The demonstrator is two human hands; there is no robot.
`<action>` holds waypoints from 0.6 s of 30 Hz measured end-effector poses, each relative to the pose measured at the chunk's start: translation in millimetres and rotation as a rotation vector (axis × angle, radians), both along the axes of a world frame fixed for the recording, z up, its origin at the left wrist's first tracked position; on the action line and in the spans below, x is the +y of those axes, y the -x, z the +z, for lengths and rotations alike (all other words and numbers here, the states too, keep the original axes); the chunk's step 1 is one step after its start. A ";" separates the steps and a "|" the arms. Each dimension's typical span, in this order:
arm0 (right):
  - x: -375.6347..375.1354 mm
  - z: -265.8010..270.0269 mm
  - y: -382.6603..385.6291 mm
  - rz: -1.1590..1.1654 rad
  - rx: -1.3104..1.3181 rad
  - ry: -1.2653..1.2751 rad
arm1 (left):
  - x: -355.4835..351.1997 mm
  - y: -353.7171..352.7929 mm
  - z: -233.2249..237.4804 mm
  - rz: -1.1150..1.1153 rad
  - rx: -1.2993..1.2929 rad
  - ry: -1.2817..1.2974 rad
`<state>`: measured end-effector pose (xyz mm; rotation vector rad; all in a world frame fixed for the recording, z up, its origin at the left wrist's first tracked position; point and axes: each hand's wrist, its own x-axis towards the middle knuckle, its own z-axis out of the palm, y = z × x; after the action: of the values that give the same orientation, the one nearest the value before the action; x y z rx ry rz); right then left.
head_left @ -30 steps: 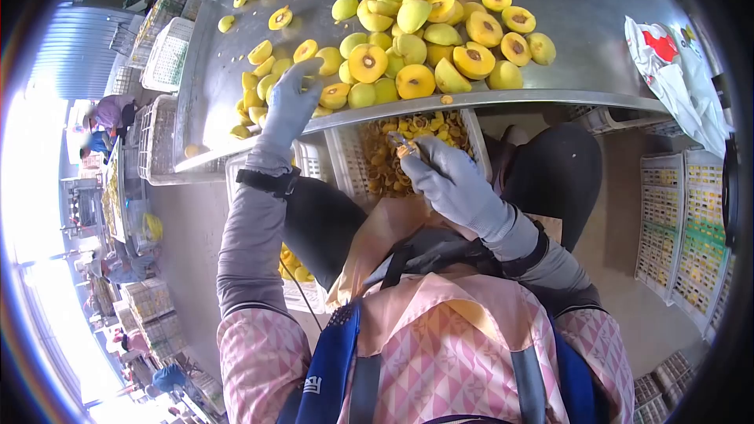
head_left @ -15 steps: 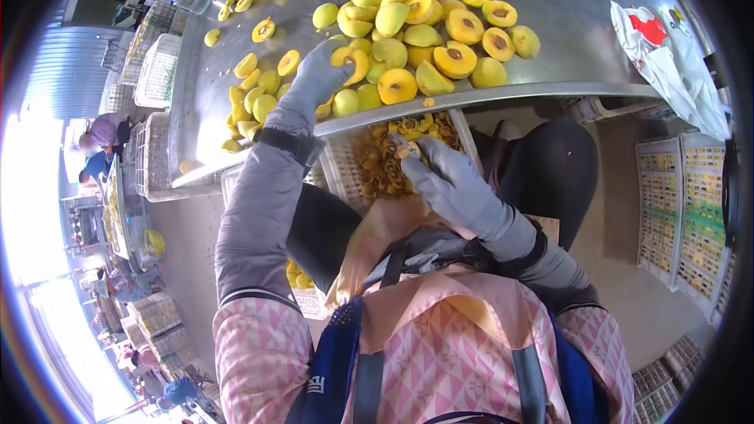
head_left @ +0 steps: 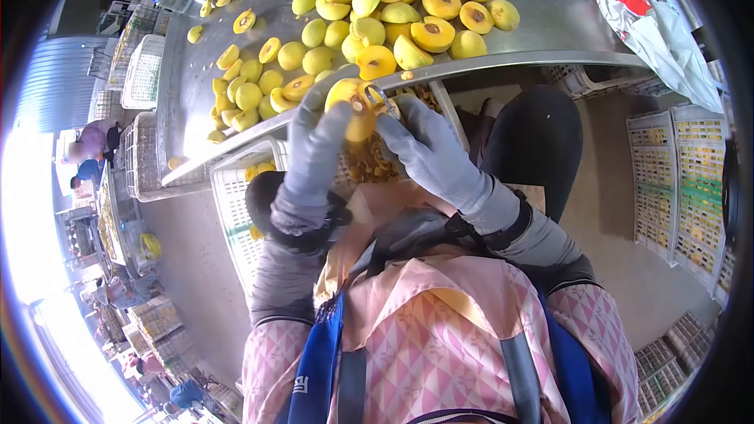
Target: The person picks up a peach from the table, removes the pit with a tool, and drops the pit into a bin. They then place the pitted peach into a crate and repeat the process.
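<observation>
My left hand (head_left: pixel 318 141), in a grey glove, is closed around a yellow fruit half (head_left: pixel 345 97) just in front of the metal table's edge. The cut side faces up and shows the stone area. My gloved right hand (head_left: pixel 424 145) grips a small metal tool (head_left: pixel 377 99), whose curved end touches the fruit half. Below the hands, a crate holds brown and yellow cut pieces (head_left: pixel 369 166). A pile of yellow-green fruit halves (head_left: pixel 400 12) lies on the table beyond, with more halves (head_left: pixel 247 96) to the left.
The metal table (head_left: pixel 542 20) spans the top, with a white and red plastic bag (head_left: pixel 656 39) on its right. Crates (head_left: pixel 675 188) stand at the right. A white crate (head_left: pixel 236 212) sits beside my left leg. Several people work at the far left.
My left hand has come back from the pile to the table's front edge with a fruit half. My right hand has moved up, bringing the tool to it.
</observation>
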<state>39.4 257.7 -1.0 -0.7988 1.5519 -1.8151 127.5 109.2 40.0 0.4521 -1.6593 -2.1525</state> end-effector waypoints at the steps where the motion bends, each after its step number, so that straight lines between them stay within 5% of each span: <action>1: -2.5 -2.2 -3.3 0.006 0.079 0.021 | 8.4 0.9 -2.1 0.057 0.009 -0.027; 5: 6.4 0.4 -15.5 -0.144 0.368 -0.012 | 24.6 1.5 -7.6 0.185 0.042 0.067; 7: 5.9 -1.2 -17.8 -0.242 0.528 0.059 | 26.8 1.2 -7.5 0.247 -0.092 0.820; 18: 6.5 -3.2 -22.1 -0.240 0.629 -0.090 | 32.9 3.3 -32.1 0.338 0.087 0.517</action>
<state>61.5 264.2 -4.1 -1.2670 2.1848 -1.7268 124.1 142.1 7.9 0.4346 -1.8482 -1.4183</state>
